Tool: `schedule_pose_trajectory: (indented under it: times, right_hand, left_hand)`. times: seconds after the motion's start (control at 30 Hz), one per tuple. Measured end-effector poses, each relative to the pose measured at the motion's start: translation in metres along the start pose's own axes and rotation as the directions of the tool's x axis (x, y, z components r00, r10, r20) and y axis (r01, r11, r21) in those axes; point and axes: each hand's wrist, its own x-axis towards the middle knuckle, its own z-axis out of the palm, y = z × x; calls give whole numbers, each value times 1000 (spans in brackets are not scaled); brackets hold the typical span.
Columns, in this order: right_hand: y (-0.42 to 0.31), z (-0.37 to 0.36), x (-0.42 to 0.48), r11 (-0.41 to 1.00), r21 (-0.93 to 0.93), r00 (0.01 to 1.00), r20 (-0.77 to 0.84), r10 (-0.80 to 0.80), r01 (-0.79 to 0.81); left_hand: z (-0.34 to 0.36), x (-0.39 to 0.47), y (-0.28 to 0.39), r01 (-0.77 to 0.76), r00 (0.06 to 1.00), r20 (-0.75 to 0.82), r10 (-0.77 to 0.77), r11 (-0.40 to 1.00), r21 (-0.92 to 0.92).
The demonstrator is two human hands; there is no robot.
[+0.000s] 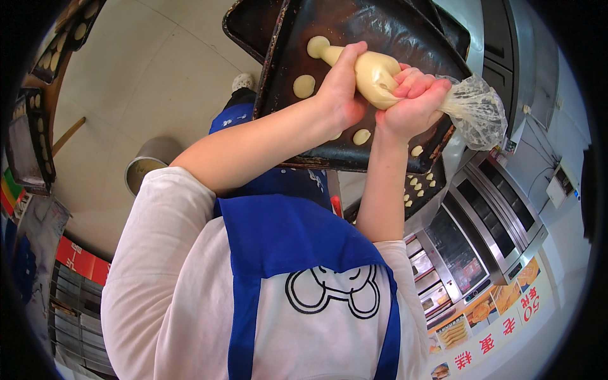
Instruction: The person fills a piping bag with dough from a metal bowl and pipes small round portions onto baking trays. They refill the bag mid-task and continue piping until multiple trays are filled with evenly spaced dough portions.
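Observation:
Both my hands are on a clear plastic piping bag filled with pale yellow batter. Near its narrow end, my left hand wraps the bag with the thumb on top. My right hand squeezes the gathered upper part, and the loose crumpled end sticks out beyond the fist. The tip meets a round of batter on a dark baking tray. Another batter round lies nearer me on that tray. Smaller dabs, including one batter dab, show below my wrists; my hands and forearms cover part of the tray.
Another dark tray extends beneath the working one. At lower right a tray of small batter mounds is partly hidden. A metal pot stands at my left. Further left are filled trays; steel ovens are at right.

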Motion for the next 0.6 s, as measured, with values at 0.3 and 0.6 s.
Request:
schedule_pose_trajectory:
  times: [0.3,0.6]
  right_hand:
    - [-5,13,11,993,10,980,-167,-113,116]
    - [-14,16,59,951,182,968,1,-253,248]
  left_hand:
    - [29,-6,10,24,999,21,-26,996,91]
    - [69,5,10,-246,953,208,221,963,107]
